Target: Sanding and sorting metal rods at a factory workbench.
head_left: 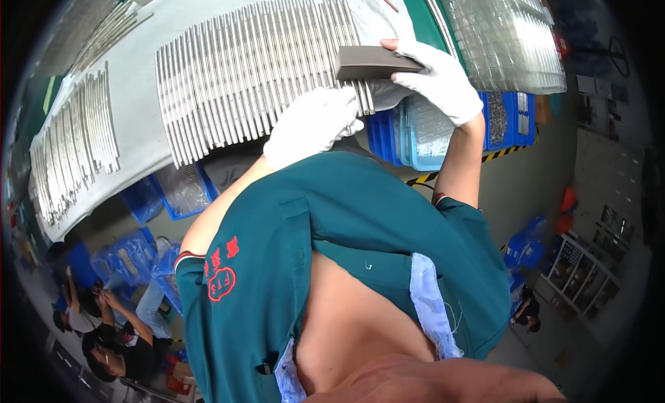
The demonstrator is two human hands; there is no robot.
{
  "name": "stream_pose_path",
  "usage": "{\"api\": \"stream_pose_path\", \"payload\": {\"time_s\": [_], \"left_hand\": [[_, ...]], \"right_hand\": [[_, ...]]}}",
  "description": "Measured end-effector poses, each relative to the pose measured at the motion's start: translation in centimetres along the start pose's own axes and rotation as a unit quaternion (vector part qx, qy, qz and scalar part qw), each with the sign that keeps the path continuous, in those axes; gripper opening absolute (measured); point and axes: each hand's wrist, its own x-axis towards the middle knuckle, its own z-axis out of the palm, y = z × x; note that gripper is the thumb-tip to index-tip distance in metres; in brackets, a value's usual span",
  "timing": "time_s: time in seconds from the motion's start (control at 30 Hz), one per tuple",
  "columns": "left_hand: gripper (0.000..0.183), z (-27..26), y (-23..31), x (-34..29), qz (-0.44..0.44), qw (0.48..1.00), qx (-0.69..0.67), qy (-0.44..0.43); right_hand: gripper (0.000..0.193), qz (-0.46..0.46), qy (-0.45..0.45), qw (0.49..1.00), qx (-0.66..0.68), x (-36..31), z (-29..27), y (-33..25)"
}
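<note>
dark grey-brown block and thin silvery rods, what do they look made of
Dark grey-brown rectangular block: matte, perhaps abrasive stone or dense foam; its even, shineless faces leave that open. Thin silvery rods: probably metal, smooth, shiny, judging by bright highlights along their lengths.

Bright white-covered table (135, 91), black fisheye rim.
Slim silvery metal rods (242, 77) gleam and the clear plastic stack (499, 39) shows pale glare; toward the edges, lines bend, shadows deepen and fine detail softens.

rod row (253, 69) on table (135, 91); block (367, 64) over row's right end
</note>
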Motion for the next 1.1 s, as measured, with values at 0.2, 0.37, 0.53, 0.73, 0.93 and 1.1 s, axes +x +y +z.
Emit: {"api": "stream_pose_path", "payload": {"time_s": [0.2, 0.37, 0.53, 0.73, 0.93, 1.1], "left_hand": [[0.029, -0.1, -1.4, 0.0, 0.153, 0.960, 0.237, -0.006], [0.017, 0.1, -1.0, 0.8, 0.188, 0.953, 0.235, 0.032], [0.028, -1.2, 0.4, 0.7, 0.022, 0.997, 0.045, -0.052], [0.032, -1.2, 1.0, 0.8, -0.042, 0.996, -0.080, -0.021], [0.027, -0.6, -0.1, 0.8, 0.124, 0.987, 0.102, 0.030], [0.018, -1.0, 0.3, 0.6, 0.023, 0.998, 0.023, -0.060]], "right_hand": [[0.051, 0.058, -0.001, 0.998, 0.006, 0.1, 0.0, -0.5], [0.051, 0.019, -0.012, 1.000, -0.020, 0.2, 0.0, -0.9], [0.047, 0.015, -0.012, 0.999, -0.046, 0.1, -0.2, -0.1], [0.050, 0.028, 0.021, 0.999, -0.035, 0.0, -1.1, -1.1], [0.054, 0.030, -0.054, 0.998, 0.019, 2.1, 1.6, -2.1], [0.054, 0.130, -0.046, 0.990, 0.037, 2.7, 0.8, -1.7]]}}
